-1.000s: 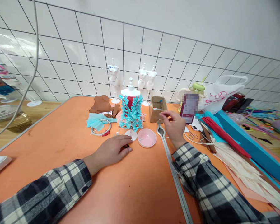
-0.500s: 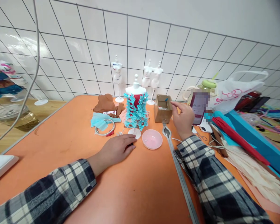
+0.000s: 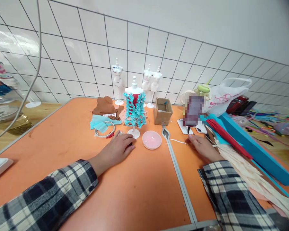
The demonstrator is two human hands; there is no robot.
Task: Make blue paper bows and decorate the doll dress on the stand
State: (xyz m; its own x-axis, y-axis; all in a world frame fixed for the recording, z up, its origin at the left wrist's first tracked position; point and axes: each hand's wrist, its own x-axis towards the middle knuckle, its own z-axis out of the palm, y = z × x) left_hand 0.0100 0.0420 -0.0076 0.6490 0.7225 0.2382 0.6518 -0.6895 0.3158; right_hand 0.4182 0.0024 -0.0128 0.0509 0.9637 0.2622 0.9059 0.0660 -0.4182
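Note:
My left hand [image 3: 117, 149] rests on the orange table with its fingers stretched out, holding nothing that I can see. Its fingertips are close to the round white base [image 3: 133, 133] of a small mannequin [image 3: 135, 110], which wears a dark red top and turquoise ruffled strips. Beside it sits a pink bowl [image 3: 152, 146] with a few tiny pieces inside. My right hand [image 3: 203, 147] is low over the table in front of the phone [image 3: 194, 110]. Its fingers are bent together, and whatever may be between them is hidden. A white cord [image 3: 179, 141] runs toward this hand.
A small cardboard box [image 3: 163, 117] stands behind the bowl. Brown cloth [image 3: 103, 106], turquoise cloth [image 3: 96, 122] and a silvery ring [image 3: 96, 133] lie at left. White mannequins [image 3: 117, 77] line the wall. Fabric rolls [image 3: 231, 139] and a plastic bag [image 3: 221, 99] crowd the right.
My right hand has left the cardboard box and come down to the right, in front of the phone, covering where scissors showed. The left hand stays by the mannequin base. The view has shifted slightly.

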